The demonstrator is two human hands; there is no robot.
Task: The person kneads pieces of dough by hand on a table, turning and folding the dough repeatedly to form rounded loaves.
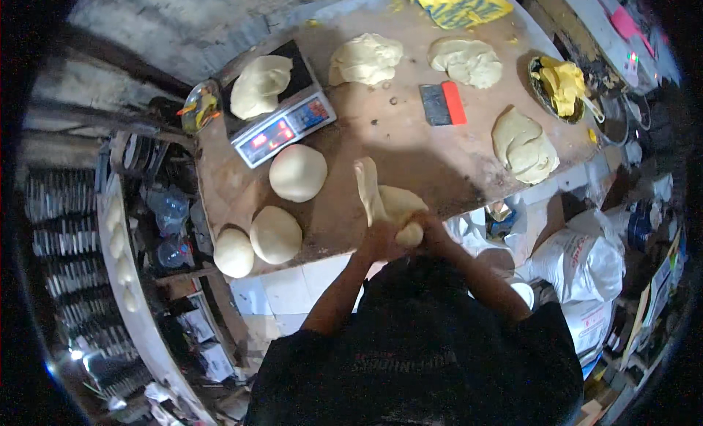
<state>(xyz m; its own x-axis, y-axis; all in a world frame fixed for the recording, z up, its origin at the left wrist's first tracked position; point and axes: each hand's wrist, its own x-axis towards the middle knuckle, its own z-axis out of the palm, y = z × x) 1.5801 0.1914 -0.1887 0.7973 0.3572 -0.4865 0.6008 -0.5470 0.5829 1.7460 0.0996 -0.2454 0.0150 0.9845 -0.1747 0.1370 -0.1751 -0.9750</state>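
Note:
At the near edge of the wooden table (410, 137), my left hand (377, 240) and my right hand (427, 232) are both closed around a piece of pale dough (399, 200). One flap of this dough stretches away past my left hand, and a small rounded bulge sticks out between the hands. To the left sit three smooth dough balls, the closest one (298, 173) beside a digital scale (284, 128) with a lit red display. A rough dough lump (261, 86) rests on the scale's dark platform. My fingertips are partly hidden by the dough.
Rough dough lumps lie at the back (366, 58), back right (466, 62) and right (525, 145). A scraper (444, 104) with a red grip lies between them. A bowl of yellow fat (559, 88) stands at the right edge, a yellow wrapper (463, 4) at the far edge.

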